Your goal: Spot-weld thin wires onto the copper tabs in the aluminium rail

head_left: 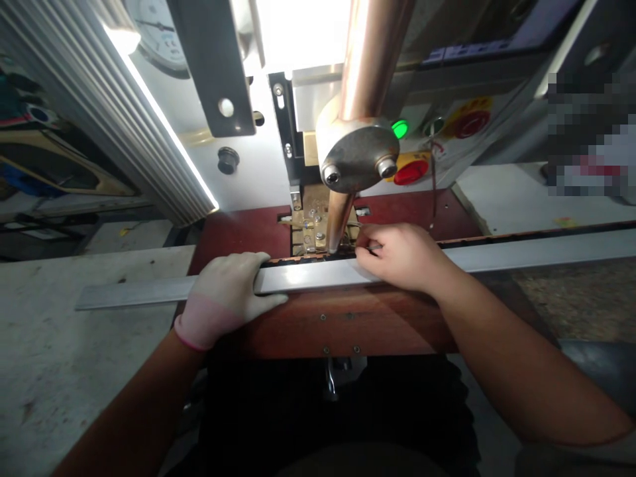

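Note:
A long silver metal bar (308, 275) lies crosswise over the reddish-brown work block (288, 331). A dark strip with a copper-coloured edge (477, 238) runs along its far side. My left hand (223, 291), in a white glove with a pink cuff, is wrapped round the bar left of the middle. My right hand (397, 255) is bare and pinched closed over the bar, just right of the copper rod's tip (335, 238). What its fingers hold, if anything, is hidden. The rod's lower end stands close to the strip, and I cannot tell whether they touch.
Above the bar hangs the rod's metal clamp (360, 156), with brass blocks (315, 218) behind it. The machine panel carries a green light (400, 128), red buttons (411, 172) and a gauge (159, 30). A pale table (74, 371) is at the left, a white surface (511, 199) at the right.

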### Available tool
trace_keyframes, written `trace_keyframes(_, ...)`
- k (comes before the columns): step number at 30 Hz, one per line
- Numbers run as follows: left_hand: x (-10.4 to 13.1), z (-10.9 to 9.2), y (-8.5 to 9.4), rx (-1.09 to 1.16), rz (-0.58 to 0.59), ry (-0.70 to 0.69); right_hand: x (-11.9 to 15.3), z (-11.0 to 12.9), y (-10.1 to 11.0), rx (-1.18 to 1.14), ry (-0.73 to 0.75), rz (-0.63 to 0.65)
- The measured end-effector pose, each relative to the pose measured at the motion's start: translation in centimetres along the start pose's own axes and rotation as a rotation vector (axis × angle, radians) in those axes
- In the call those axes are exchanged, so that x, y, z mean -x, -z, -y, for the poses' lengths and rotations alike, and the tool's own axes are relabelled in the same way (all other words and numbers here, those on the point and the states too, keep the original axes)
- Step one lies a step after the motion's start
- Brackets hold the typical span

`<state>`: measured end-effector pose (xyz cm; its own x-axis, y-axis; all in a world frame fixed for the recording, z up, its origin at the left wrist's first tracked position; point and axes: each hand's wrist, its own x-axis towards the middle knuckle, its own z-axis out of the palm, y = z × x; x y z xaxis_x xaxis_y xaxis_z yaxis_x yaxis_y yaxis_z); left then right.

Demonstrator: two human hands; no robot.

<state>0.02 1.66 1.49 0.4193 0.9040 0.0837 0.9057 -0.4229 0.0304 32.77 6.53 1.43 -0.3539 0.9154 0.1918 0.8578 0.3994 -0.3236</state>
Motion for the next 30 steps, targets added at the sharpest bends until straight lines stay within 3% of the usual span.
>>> trace_keyframes(8, 0.1, -0.7, 0.8, 0.023, 0.074, -0.006, 0.3, 0.2, 0.1, 0.003, -0.018, 0.049)
trace_keyframes(15, 0.5, -0.7, 0.4, 0.033, 0.046, -0.008, 0.3, 0.5, 0.4, 0.024, -0.039, 0.043)
trace_keyframes(20, 0.5, -1.9, -0.2, -0.013, -0.079, -0.037, 0.6, 0.9, 0.7, -0.004, -0.008, 0.004)
trace_keyframes(26, 0.7, -4.1, -1.7, -0.036, -0.312, -0.134, 1.0, 1.2, 0.6, -0.096, 0.088, -0.055)
trace_keyframes(30, 0.7, -4.6, -2.2, -0.048, -0.337, -0.134, 1.2, 1.2, 0.5, -0.125, 0.193, -0.153)
